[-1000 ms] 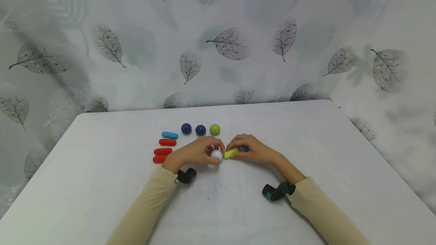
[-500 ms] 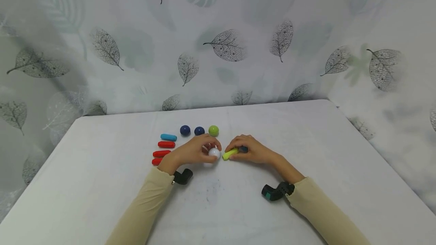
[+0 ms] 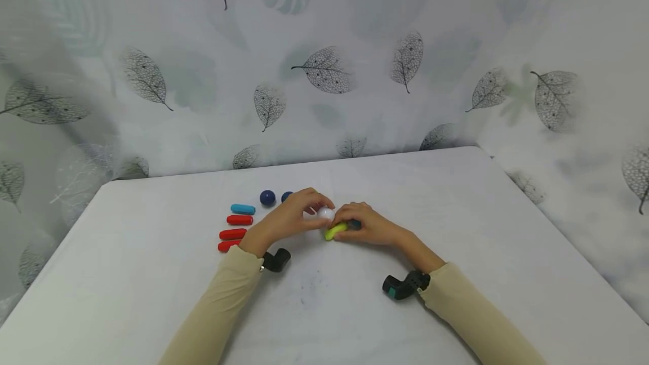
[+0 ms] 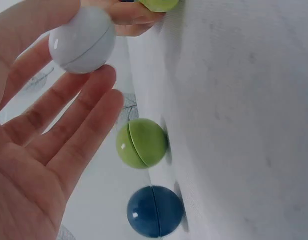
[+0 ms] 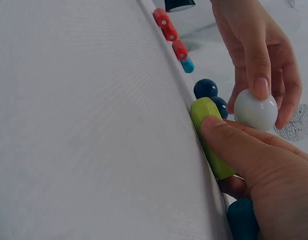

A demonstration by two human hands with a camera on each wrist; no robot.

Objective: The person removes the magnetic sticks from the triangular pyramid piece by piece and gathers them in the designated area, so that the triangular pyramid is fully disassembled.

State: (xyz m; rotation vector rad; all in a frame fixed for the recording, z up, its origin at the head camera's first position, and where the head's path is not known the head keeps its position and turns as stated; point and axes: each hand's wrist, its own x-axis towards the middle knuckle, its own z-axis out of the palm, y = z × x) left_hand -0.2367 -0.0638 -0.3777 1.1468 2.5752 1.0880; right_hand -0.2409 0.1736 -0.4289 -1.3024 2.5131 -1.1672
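My left hand (image 3: 291,216) pinches a glossy white ball (image 4: 83,40) between thumb and fingertips. The ball is raised off the table, just beside my right fingers. My right hand (image 3: 370,227) pinches a short yellow-green ridged stick (image 5: 211,137) at the table surface, thumb on its near side. A dark blue-teal stick (image 5: 242,220) lies under the right hand, partly hidden by it. A green ball (image 4: 142,143) and a blue ball (image 4: 154,211) rest on the table below the left hand in the left wrist view. The head view hides the green ball behind that hand.
Left of the left hand lie a light-blue stick (image 3: 243,209) and several red sticks (image 3: 240,220), the nearest partly covered by the forearm. Another dark blue ball (image 3: 267,197) sits farther back. A leaf-patterned curtain (image 3: 324,72) stands behind the white table (image 3: 127,263).
My left hand has lifted the white ball and carried it right, close to the right fingers. The right hand keeps its grip on the yellow-green stick nearly in place. The head view has shifted slightly.
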